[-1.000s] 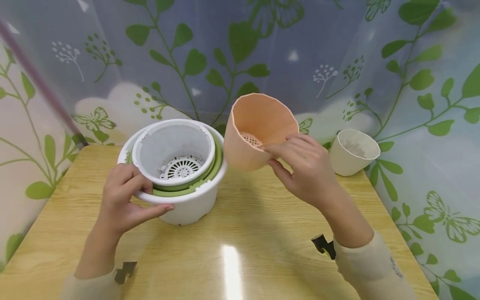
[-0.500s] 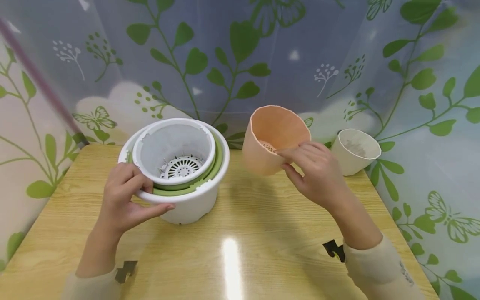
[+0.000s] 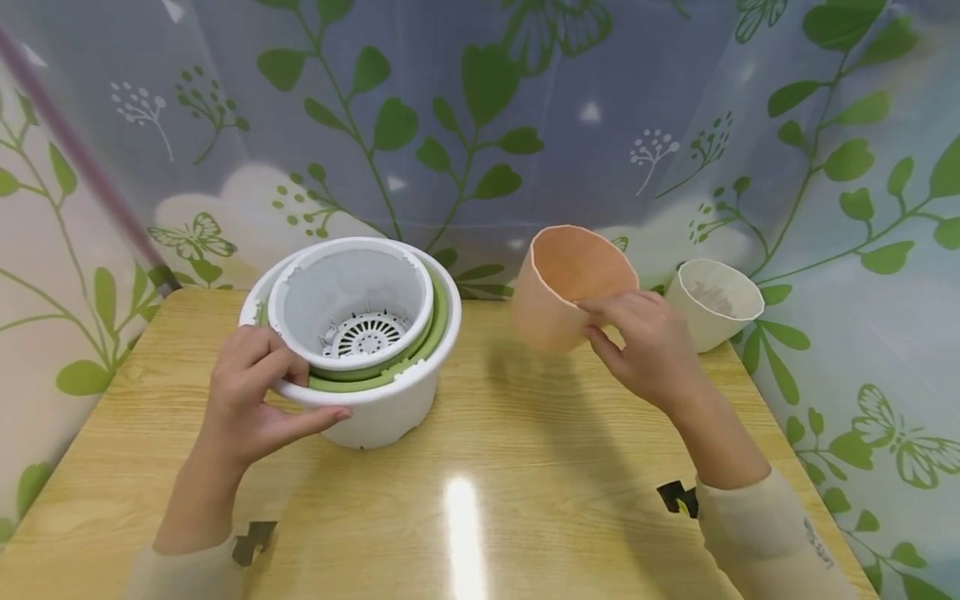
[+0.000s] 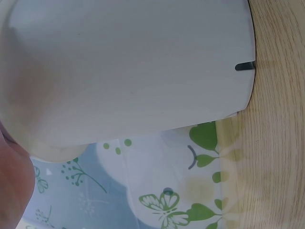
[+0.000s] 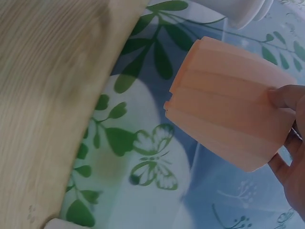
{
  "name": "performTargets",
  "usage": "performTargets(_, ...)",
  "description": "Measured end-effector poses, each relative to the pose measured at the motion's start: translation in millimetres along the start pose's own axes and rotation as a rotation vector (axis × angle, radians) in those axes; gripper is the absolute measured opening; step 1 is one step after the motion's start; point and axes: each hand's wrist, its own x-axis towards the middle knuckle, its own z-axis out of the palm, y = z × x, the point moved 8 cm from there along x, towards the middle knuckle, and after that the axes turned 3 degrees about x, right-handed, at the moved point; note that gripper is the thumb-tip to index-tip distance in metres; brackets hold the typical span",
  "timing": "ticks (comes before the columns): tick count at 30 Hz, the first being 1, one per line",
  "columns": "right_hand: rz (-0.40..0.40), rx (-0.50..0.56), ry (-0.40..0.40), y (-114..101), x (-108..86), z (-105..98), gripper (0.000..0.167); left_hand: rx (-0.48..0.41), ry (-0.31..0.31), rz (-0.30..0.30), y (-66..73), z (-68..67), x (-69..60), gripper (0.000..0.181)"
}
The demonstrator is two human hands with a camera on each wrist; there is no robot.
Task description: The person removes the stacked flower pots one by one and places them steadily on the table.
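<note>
One pot (image 3: 557, 302) in right hand (image 3: 647, 346).

At eight o'clock my left hand (image 4: 14, 186) is touching the white pot (image 4: 133, 71); the worktop (image 4: 281, 138) is lying at three, the leaf-patterned backdrop (image 4: 119, 188) hanging at six.

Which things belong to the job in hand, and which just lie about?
Job, apparently:
Orange pot, held by the right hand
White outer pot, held by the left hand
Nested inside it: green rims, white inner pot

Lying about, apparently:
Cream pot, unheld
</note>
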Motion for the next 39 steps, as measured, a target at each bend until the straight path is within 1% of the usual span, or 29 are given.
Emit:
performTargets(6, 0.017, -0.004, 0.004, 15.1, -7.2, 6.9, 0.031, 0.005, -0.003, -0.003, -1.4, 0.2, -1.1, 0.064)
performTargets(12, 0.056, -0.016, -0.012, 34.6, -16.2, 14.7, 0.035, 0.005, -0.002, 0.001, -0.6, 0.1, 0.6, 0.064)
performTargets(19, 0.088, -0.039, -0.039, 49.8, -24.9, 23.0, 0.034, 0.0, -0.001, 0.005, 0.3, 0.2, 1.0, 0.063)
performTargets(24, 0.121, -0.047, -0.048, 62.6, -34.0, 27.5, 0.034, 0.006, -0.006, 0.008, -2.3, 1.6, -0.6, 0.063)
performTargets(29, 0.144, -0.033, -0.048, 72.6, -40.8, 32.0, 0.033, 0.009, -0.01, 0.003, -3.6, 1.8, -2.1, 0.063)
performTargets(39, 0.18, -0.045, -0.059, 88.3, -51.7, 39.3, 0.033, 0.001, -0.002, 0.007, 1.0, -0.1, 1.3, 0.063)
